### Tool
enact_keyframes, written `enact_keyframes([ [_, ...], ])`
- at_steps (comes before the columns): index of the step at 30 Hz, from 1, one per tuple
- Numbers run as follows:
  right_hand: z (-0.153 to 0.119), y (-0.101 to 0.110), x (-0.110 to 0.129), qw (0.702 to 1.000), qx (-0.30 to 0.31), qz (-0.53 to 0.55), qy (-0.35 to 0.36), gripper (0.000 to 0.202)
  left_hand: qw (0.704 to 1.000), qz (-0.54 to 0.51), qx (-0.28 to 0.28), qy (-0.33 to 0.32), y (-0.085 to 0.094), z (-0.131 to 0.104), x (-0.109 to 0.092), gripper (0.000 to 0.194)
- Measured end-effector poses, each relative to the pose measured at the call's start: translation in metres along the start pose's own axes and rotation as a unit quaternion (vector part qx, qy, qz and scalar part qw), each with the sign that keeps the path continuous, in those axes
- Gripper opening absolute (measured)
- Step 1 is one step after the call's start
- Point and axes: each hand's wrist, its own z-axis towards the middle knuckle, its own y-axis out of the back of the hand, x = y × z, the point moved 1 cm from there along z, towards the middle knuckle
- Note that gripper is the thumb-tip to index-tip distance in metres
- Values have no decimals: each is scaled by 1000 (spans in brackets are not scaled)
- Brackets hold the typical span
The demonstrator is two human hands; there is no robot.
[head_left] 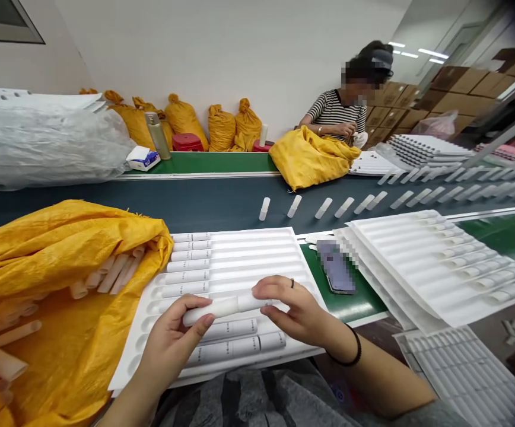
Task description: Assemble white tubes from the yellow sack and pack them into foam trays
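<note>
A white tube (226, 307), made of two sections, lies level between my hands above a white grooved tray (257, 255). My left hand (180, 332) is closed around its left end, thumb in front. The fingertips of my right hand (295, 308) pinch the right end. Several printed white tubes (190, 265) rest in the tray's grooves on the left, and longer ones (239, 350) lie in the near grooves. Left of the tray, an open yellow sack (75, 249) holds loose translucent tubes (115, 273).
White tubes (323, 207) stand in a row on the dark conveyor (222, 204). A phone (337, 267) lies right of the tray, beside stacked trays (409, 261). Across the belt, a person (342, 112) sits behind a yellow sack (311, 157). Plastic-covered sheets (44, 142) are at the far left.
</note>
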Motion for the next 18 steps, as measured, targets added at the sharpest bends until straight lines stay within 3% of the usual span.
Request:
enact_keyframes([
  [4, 5, 4, 3, 998, 57, -1, 16, 33, 989, 98, 115, -7, 1, 2, -10, 30],
  [6, 7, 4, 3, 997, 75, -3, 17, 31, 983, 118, 134, -39, 0, 3, -11, 31],
  [12, 7, -7, -2, 998, 68, 3, 3, 31, 968, 157, 86, -176, -6, 1, -9, 32],
  [18, 8, -16, -9, 1000, 25, 9, 4, 31, 953, 176, 50, -242, -12, 0, -10, 38],
])
